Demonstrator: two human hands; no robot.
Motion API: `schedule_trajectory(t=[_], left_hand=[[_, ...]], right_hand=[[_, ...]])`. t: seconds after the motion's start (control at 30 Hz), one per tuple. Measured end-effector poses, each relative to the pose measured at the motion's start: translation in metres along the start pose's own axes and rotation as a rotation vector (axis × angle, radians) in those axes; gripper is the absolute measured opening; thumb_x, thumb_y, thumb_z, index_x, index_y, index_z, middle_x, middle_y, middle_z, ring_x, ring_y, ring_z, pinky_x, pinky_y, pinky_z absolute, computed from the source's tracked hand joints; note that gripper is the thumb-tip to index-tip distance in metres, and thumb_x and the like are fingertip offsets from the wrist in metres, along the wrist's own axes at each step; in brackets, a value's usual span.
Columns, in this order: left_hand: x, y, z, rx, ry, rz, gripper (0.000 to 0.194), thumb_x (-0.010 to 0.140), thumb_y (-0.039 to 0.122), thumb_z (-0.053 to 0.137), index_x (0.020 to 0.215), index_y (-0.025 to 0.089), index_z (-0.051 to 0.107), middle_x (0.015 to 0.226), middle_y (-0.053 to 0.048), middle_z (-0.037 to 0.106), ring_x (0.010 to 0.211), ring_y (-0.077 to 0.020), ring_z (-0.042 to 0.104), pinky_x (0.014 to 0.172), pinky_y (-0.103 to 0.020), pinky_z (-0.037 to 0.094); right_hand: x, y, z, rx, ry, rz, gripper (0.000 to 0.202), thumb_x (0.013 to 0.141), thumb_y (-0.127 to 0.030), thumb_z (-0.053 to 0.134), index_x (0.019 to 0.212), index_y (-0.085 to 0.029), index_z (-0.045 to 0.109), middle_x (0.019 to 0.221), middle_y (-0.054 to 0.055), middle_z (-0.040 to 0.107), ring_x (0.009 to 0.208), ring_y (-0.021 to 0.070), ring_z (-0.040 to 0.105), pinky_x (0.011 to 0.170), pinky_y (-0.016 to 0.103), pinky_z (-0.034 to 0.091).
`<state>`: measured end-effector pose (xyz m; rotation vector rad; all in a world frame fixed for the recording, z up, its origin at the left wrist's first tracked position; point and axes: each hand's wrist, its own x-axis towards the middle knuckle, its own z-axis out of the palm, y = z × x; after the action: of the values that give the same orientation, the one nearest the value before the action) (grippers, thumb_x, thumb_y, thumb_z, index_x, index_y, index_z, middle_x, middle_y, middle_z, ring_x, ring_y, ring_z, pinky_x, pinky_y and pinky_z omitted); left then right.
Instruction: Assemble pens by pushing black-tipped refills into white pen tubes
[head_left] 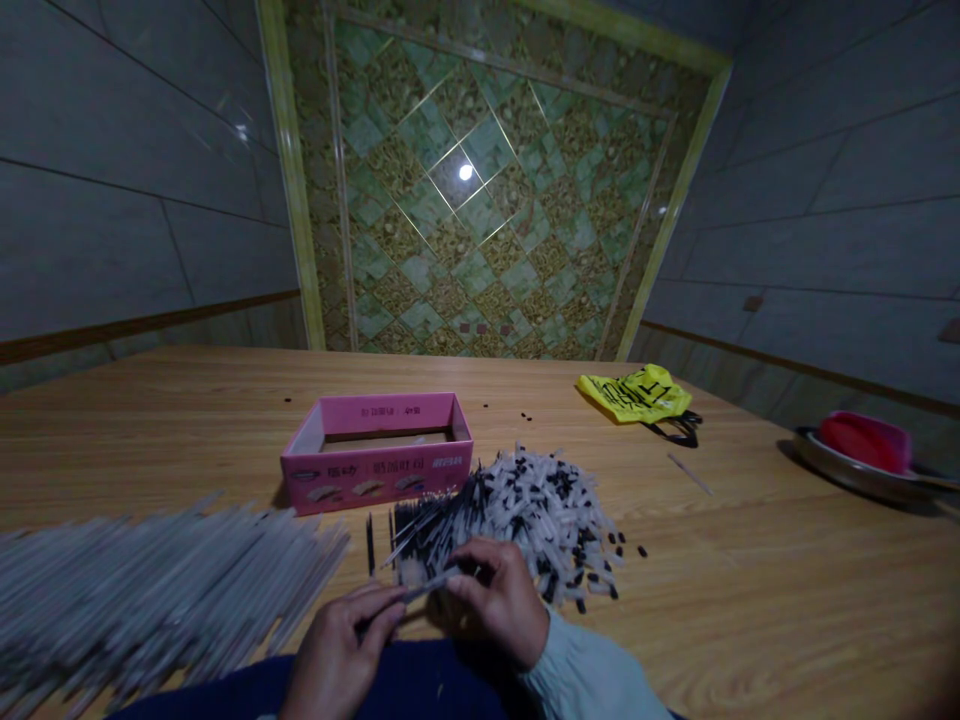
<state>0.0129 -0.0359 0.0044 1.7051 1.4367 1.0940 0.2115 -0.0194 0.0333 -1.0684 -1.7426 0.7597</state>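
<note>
My left hand (342, 640) pinches one end of a slim, greyish pen (427, 585) between thumb and fingers. The fingers of my right hand (504, 592) are closed on its other end. It is slightly blurred, so its details do not show. Just beyond my hands lies a heap of short translucent caps (544, 510), mixed with small black pieces. Against the heap's left side rests a bunch of thin dark rods (431, 525). Many long, thin translucent sticks (165, 590) lie side by side left of my left hand.
A pink open box (375, 485) stands behind the dark rods. At the back right is a yellow bag (637, 395) with black print. A metal pan (862, 475) holding a red dish (862, 443) sits at the far right. One loose stick (688, 472) lies on the wooden table (750, 600).
</note>
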Motion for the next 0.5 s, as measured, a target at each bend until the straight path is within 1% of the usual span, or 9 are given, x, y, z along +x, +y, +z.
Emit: schedule_trajectory(t=[0.1, 0.2, 0.33, 0.37, 0.43, 0.5], left_hand=[[-0.002, -0.003, 0.000, 0.076, 0.056, 0.065, 0.021, 0.074, 0.037, 0.061, 0.089, 0.033, 0.074, 0.091, -0.003, 0.074, 0.090, -0.0271, 0.066, 0.080, -0.035, 0.050], [-0.004, -0.007, 0.002, 0.163, 0.084, 0.116, 0.022, 0.076, 0.037, 0.058, 0.092, 0.034, 0.073, 0.093, -0.002, 0.074, 0.090, -0.0255, 0.066, 0.081, -0.034, 0.050], [-0.004, -0.006, 0.003, 0.193, 0.105, 0.154, 0.023, 0.078, 0.037, 0.056, 0.091, 0.031, 0.073, 0.095, -0.003, 0.073, 0.090, -0.0240, 0.065, 0.081, -0.032, 0.050], [-0.003, -0.004, 0.001, 0.190, 0.127, 0.171, 0.024, 0.078, 0.037, 0.056, 0.093, 0.030, 0.073, 0.097, -0.004, 0.072, 0.093, -0.0240, 0.065, 0.082, -0.032, 0.049], [-0.001, -0.001, -0.005, 0.213, 0.231, 0.212, 0.030, 0.079, 0.037, 0.054, 0.102, 0.027, 0.069, 0.105, -0.006, 0.070, 0.100, -0.0245, 0.061, 0.088, -0.033, 0.045], [0.001, 0.001, -0.016, 0.292, 0.396, 0.239, 0.036, 0.081, 0.038, 0.051, 0.111, 0.022, 0.064, 0.112, -0.009, 0.066, 0.107, -0.0255, 0.056, 0.094, -0.036, 0.040]], right_hand=[[-0.002, 0.004, 0.005, 0.028, 0.031, 0.113, 0.013, 0.066, -0.017, 0.064, 0.077, -0.015, 0.071, 0.071, 0.005, 0.067, 0.070, 0.0195, 0.059, 0.064, 0.028, 0.042], [-0.003, 0.013, 0.011, 0.133, 0.062, 0.202, 0.016, 0.062, -0.018, 0.065, 0.078, -0.015, 0.070, 0.070, 0.005, 0.068, 0.068, 0.0200, 0.059, 0.062, 0.028, 0.043], [-0.001, 0.023, 0.017, 0.262, 0.085, 0.199, 0.018, 0.063, -0.029, 0.069, 0.074, -0.015, 0.068, 0.065, 0.003, 0.065, 0.062, 0.0185, 0.057, 0.058, 0.028, 0.043], [0.000, 0.024, 0.017, 0.276, 0.096, 0.190, 0.019, 0.063, -0.032, 0.070, 0.073, -0.016, 0.067, 0.064, 0.003, 0.065, 0.061, 0.0179, 0.057, 0.057, 0.028, 0.043], [0.007, 0.022, 0.011, 0.291, 0.133, 0.165, 0.022, 0.064, -0.035, 0.070, 0.073, -0.016, 0.066, 0.064, 0.002, 0.064, 0.060, 0.0171, 0.056, 0.057, 0.028, 0.044], [0.021, 0.016, 0.001, 0.291, 0.181, 0.130, 0.023, 0.067, -0.037, 0.069, 0.075, -0.016, 0.065, 0.065, 0.002, 0.063, 0.058, 0.0161, 0.055, 0.055, 0.027, 0.044]])
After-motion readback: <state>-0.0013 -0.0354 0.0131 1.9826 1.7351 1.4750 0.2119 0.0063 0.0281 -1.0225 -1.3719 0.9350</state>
